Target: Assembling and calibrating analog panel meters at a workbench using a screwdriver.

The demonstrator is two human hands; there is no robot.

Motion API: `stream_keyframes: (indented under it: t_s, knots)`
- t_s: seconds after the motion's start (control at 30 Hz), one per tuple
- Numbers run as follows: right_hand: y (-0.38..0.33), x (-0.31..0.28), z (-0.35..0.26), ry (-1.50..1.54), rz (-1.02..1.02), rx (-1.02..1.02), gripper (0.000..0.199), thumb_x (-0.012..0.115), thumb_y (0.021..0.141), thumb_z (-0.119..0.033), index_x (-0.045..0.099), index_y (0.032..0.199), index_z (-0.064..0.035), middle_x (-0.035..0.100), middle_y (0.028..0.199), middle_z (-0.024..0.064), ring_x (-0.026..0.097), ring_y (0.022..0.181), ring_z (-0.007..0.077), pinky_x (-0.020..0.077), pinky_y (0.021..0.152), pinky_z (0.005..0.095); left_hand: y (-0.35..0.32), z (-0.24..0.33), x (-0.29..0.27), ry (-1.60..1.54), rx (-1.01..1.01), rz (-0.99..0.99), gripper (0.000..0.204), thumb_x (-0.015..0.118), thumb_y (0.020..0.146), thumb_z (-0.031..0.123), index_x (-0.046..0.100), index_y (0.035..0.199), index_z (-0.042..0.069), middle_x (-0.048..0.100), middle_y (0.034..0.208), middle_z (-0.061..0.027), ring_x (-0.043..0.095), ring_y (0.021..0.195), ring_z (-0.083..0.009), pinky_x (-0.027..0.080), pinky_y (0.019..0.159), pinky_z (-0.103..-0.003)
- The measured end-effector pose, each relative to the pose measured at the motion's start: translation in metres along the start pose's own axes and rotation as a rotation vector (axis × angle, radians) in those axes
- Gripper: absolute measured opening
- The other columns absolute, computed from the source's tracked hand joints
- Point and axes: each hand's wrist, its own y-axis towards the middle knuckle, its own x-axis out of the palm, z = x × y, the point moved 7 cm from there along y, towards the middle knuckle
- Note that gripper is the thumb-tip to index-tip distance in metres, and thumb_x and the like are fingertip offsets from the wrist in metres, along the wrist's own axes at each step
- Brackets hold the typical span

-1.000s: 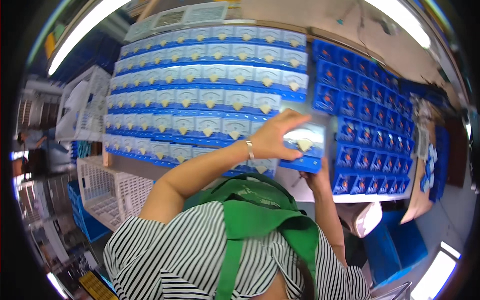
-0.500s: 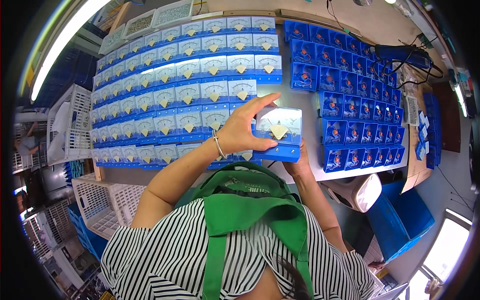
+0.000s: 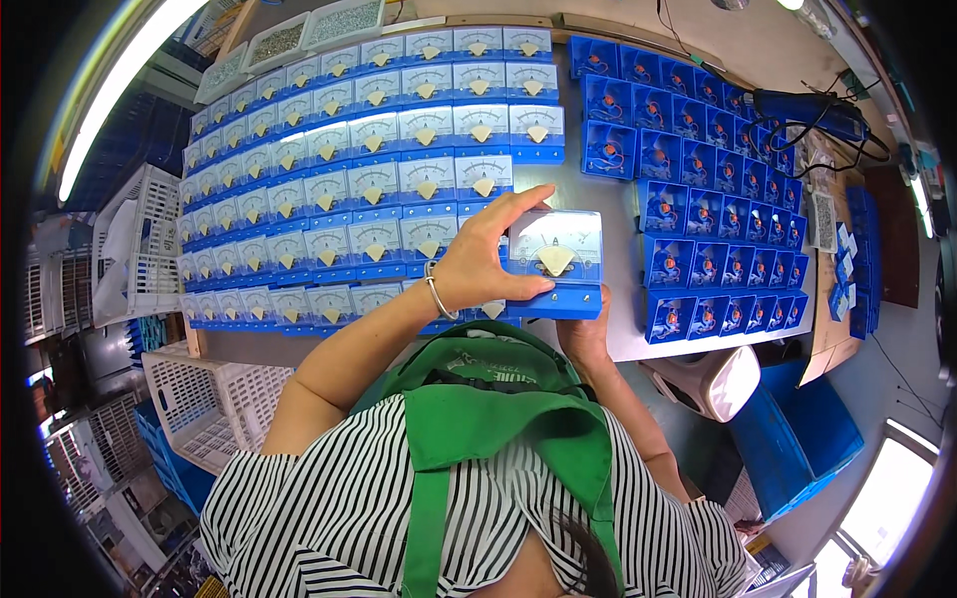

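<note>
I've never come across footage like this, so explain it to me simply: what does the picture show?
There is no machine here, just a person's two bare hands. A wide fisheye camera worn on the head looks down, so straight edges bend. The left hand grips a blue-and-white square meter with a cream fan-shaped piece on its front. The right hand is at its lower right, fingers mostly hidden. On the smooth grey table, rows of similar meters lie to the left; open blue boxes with orange parts inside stand to the right.
</note>
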Motion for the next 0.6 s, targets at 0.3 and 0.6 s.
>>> stream_keyframes:
  t_s: [0.3, 0.6]
  knots:
    - [0.002, -0.001, -0.003, -0.054, -0.011, 0.05, 0.024, 0.067, 0.085, -0.018, 0.065, 0.102, -0.0021, 0.066, 0.095, 0.0047, 0.062, 0.083, 0.0114, 0.0507, 0.074, 0.0264, 0.001, -0.002, -0.001, 0.005, 0.003, 0.008, 0.09, 0.082, 0.062, 0.023, 0.041, 0.141, 0.008, 0.053, 0.123, -0.0113, 0.052, 0.114, -0.0228, 0.039, 0.101, -0.033]
    - [0.01, 0.032, -0.118, -0.611, -0.015, -0.25, 0.02, 0.055, 0.091, -0.002, 0.053, 0.111, 0.0014, 0.065, 0.101, 0.0143, 0.062, 0.086, 0.0144, 0.0505, 0.078, 0.0284, -0.002, -0.031, -0.005, 0.399, 0.068, 0.032, 0.087, 0.08, 0.06, 0.02, 0.043, 0.138, 0.009, 0.054, 0.123, -0.0145, 0.054, 0.112, -0.0304, 0.043, 0.097, -0.037]
